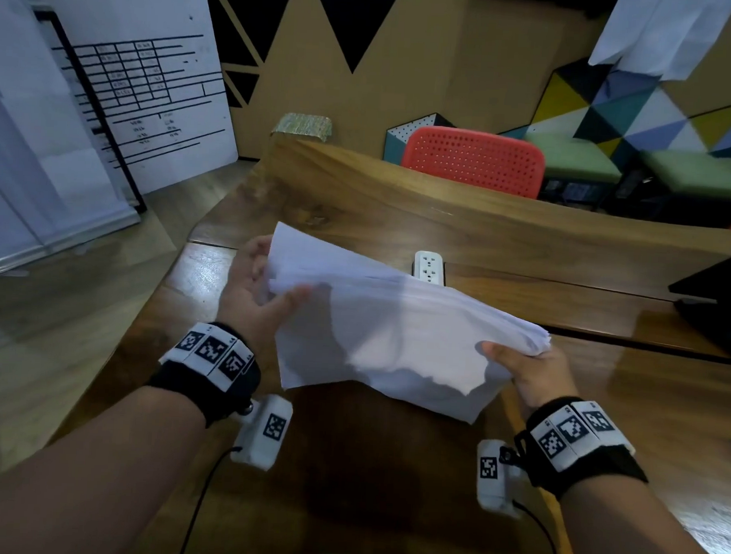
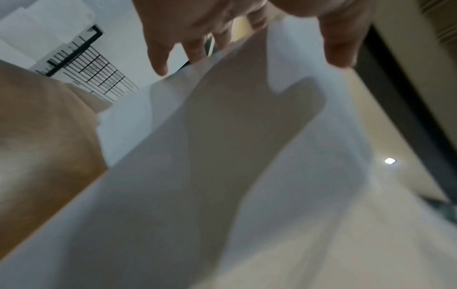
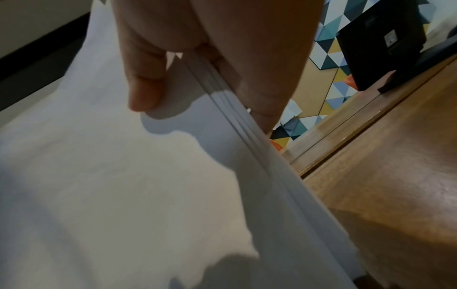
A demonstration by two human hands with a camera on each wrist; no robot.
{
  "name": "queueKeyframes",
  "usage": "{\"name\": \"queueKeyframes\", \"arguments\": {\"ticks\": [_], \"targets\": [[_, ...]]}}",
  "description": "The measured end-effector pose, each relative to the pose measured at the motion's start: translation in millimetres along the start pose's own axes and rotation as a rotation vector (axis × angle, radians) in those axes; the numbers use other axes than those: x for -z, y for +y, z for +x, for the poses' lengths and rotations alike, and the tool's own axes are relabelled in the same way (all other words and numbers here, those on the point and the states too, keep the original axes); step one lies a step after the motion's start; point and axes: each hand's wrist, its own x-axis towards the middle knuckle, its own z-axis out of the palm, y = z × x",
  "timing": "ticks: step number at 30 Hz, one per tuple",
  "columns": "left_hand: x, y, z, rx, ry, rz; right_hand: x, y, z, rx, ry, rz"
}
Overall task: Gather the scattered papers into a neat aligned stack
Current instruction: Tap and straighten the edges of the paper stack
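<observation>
A stack of white papers (image 1: pixel 395 329) is held above the wooden table (image 1: pixel 401 202), its lower edge sagging toward the surface. My left hand (image 1: pixel 257 288) grips the stack's left end, thumb on top and fingers behind. My right hand (image 1: pixel 524 365) grips the right end, where the sheet edges look roughly lined up. In the left wrist view the papers (image 2: pixel 222 156) fill the frame under my left hand (image 2: pixel 242 39), with several fingers behind the sheets and the thumb in front. The right wrist view shows my right hand (image 3: pixel 197 78) pinching the papers (image 3: pixel 123 176) at their layered edge.
A white power socket (image 1: pixel 428 266) is set in the table just behind the papers. A black laptop (image 1: pixel 722 308) sits at the right edge. A red chair (image 1: pixel 473 159) stands beyond the table, and a whiteboard (image 1: pixel 111 85) leans at the left.
</observation>
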Motion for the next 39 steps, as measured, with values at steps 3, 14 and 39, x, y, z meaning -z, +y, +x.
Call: {"name": "queueKeyframes", "arguments": {"ticks": [3, 14, 39], "targets": [[0, 9, 7, -0.060, 0.068, -0.074, 1, 2, 3, 0.011, -0.024, 0.034], [11, -35, 19, 0.217, -0.060, -0.050, -1, 1, 4, 0.022, 0.016, 0.052], [4, -12, -9, 0.205, -0.235, -0.009, -11, -16, -4, 0.152, -0.057, 0.273]]}}
